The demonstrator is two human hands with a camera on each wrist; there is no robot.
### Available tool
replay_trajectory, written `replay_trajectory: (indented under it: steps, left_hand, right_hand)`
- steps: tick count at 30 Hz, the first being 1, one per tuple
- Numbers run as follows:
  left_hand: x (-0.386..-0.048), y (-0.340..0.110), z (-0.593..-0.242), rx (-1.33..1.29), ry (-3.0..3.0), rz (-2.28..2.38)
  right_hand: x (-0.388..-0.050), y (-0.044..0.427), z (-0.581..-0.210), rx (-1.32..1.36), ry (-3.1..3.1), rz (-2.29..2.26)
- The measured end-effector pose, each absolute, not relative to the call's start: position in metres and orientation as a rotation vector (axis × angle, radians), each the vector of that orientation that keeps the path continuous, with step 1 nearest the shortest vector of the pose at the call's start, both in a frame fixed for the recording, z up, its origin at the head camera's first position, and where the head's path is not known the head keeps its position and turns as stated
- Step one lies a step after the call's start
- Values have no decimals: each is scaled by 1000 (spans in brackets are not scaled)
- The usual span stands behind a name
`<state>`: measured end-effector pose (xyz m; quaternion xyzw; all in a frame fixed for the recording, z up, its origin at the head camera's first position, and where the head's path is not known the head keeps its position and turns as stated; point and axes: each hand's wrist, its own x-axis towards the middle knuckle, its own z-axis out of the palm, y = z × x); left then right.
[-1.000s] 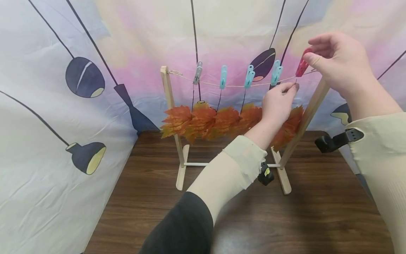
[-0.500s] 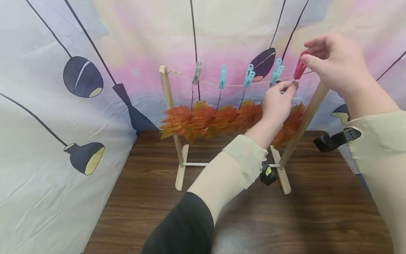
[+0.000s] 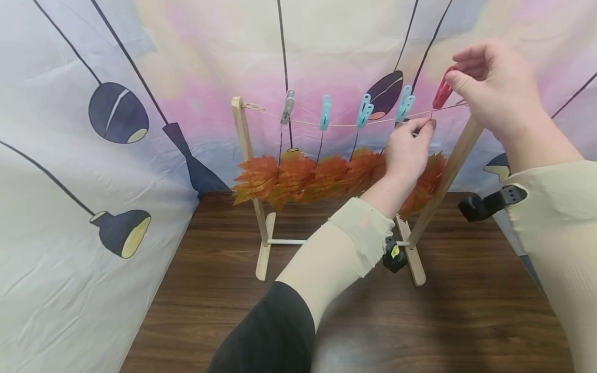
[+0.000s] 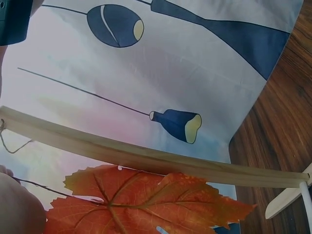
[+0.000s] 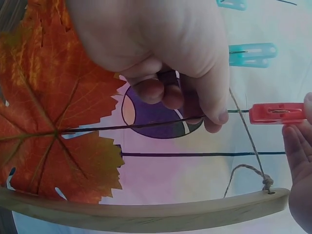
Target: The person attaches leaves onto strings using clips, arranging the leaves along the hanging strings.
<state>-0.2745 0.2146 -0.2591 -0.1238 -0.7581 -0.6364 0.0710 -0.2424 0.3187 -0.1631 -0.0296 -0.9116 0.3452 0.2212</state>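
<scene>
My left hand (image 3: 408,150) pinches the thin dark stem (image 5: 165,123) of an orange leaf (image 5: 53,117) between thumb and fingertip, just below the string line (image 3: 345,125). Above it, my right hand (image 3: 501,98) holds a red clothespin (image 3: 443,89) by its handle end. In the right wrist view the pin's nose is at the stem's tip, close to the string; whether it bites either cannot be told. Further left on the line sit several light blue clothespins (image 3: 325,112) and a grey clothespin (image 3: 287,107), with a row of orange leaves (image 3: 296,173) hanging beneath.
A wooden frame (image 3: 244,129) carries the line; its right post (image 3: 448,181) stands beside both hands. A white crossbar (image 3: 286,242) joins its feet. The frame stands on a dark wooden table (image 3: 224,311) before a painted backdrop cloth (image 3: 210,62).
The red clothespin dips slightly toward the left fingertips, then lifts a little and leans more to the right. Both hands keep their holds, and the left hand barely moves.
</scene>
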Motion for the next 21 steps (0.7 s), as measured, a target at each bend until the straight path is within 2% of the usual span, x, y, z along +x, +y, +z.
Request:
replay_trajectory:
  steps: [21]
  left_hand:
    - [-280,218,-262,-377,-2317,-1868]
  right_hand:
    - [-246,318,-164,-39,-2690,737]
